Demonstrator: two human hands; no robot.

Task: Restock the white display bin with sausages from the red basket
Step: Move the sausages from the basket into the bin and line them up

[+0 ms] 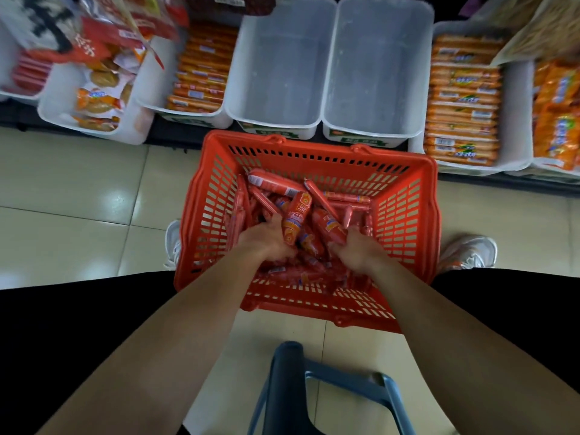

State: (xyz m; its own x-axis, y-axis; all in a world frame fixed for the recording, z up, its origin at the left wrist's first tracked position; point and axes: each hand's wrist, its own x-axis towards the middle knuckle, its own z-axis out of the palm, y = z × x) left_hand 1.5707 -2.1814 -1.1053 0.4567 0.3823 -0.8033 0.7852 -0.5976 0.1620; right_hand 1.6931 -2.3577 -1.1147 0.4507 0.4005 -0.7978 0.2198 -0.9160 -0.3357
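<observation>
A red plastic basket point(408, 215) stands on the tiled floor in front of me, holding several red-wrapped sausages point(273, 183). Both my hands are down inside it. My left hand point(266, 240) is closed around a thick sausage point(295, 218) with an orange label. My right hand point(357, 249) grips another red sausage point(329, 227). Beyond the basket, two white display bins sit side by side, the left one point(276, 117) and the right one point(373, 127); both look bare inside.
More white bins flank them: orange sausage packs point(201, 73) to the left, orange packs point(461, 105) to the right, snack bags point(97, 98) far left. A blue-grey stool point(292, 387) stands between my legs. My white shoes point(467, 249) sit beside the basket.
</observation>
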